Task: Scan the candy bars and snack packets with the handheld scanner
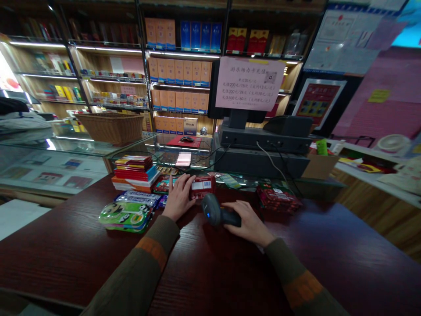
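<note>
My left hand (179, 197) grips a small red box (204, 187) with a white barcode label, holding it on edge on the dark wooden counter (82, 254). My right hand (250, 221) is wrapped round the handle of a dark handheld barcode scanner (213, 215). The scanner's head shows a small blue light and points toward the red box, a short way from it.
Left of my hands lie a stack of red and yellow flat boxes (135, 172) and green panda-print packets (126, 215). Another red packet (278, 197) lies to the right. Behind stand a till with a monitor and pink notice (248, 83), a wicker basket (112, 127) and stocked shelves.
</note>
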`<state>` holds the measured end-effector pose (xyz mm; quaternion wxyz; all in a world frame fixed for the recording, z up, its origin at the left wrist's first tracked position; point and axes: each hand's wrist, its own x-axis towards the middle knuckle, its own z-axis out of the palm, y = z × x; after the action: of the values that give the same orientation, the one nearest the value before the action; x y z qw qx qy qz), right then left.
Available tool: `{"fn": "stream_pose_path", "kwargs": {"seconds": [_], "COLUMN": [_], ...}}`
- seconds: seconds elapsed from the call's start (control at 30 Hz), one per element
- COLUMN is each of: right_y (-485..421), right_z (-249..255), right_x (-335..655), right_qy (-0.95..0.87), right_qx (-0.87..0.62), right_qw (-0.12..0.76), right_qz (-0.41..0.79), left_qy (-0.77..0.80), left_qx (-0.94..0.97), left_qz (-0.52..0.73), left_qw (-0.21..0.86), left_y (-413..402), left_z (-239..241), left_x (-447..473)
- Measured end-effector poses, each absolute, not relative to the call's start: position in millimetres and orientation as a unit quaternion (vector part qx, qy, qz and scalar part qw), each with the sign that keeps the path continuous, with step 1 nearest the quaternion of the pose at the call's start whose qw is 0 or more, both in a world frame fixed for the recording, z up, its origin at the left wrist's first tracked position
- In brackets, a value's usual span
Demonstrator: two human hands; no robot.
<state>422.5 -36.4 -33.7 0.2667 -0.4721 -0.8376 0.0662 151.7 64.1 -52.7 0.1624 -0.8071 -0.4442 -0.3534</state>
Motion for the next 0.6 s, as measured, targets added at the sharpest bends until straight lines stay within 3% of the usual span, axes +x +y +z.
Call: {"fn": "stream_pose_path", "kwargs": {"seconds": [0.6], "right_y": [-35.6], "right_z": [-31.9], "right_x": [432.9], "right_qy": [-0.827], "right_qx": [-0.483], "right_qw": [0.280], "right_qz": [0.067], "left_qy": [-0.446], "left_qx": [-0.802], "left_qz": [-0.365], "left_qw": [0.160], "left_y": [65.4], "left_z": [-54.5], "left_x": [151.1]}}
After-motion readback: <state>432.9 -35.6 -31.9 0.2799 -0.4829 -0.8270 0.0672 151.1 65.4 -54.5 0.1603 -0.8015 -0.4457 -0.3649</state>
